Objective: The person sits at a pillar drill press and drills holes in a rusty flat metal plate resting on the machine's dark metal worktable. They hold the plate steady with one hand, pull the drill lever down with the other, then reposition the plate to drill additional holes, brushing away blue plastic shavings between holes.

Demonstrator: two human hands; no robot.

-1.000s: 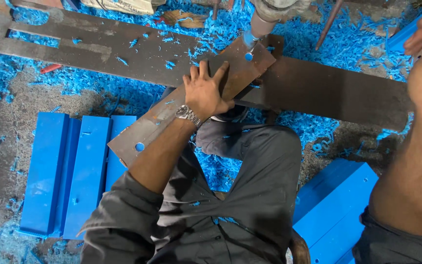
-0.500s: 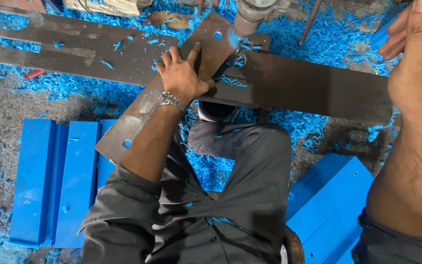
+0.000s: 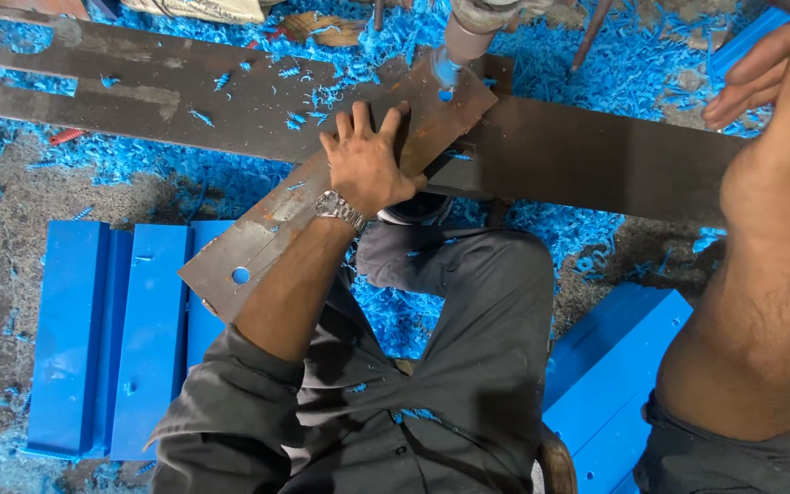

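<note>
My left hand (image 3: 368,165), with a wristwatch, lies palm down and fingers spread on a long rusty metal plate (image 3: 267,229). The plate has a hole near each end and rests slantwise across a dark steel base bar (image 3: 596,155). A drill chuck (image 3: 468,32) comes down from the top, and its bit tip sits at the plate's far hole (image 3: 445,93). My right hand (image 3: 752,78) is raised at the upper right with curled fingers. What it grips is out of view.
Blue plastic shavings (image 3: 651,55) cover the floor. Several blue plastic blocks (image 3: 93,329) lie side by side at the left, and more blue blocks (image 3: 605,375) at the lower right. My bent knee in grey trousers (image 3: 477,302) is under the plate. A second dark bar (image 3: 166,87) runs along the upper left.
The plate's far end with its hole now sits under the drill bit, which has come down to it. My left hand stayed flat on the plate. My right forearm has moved further into view.
</note>
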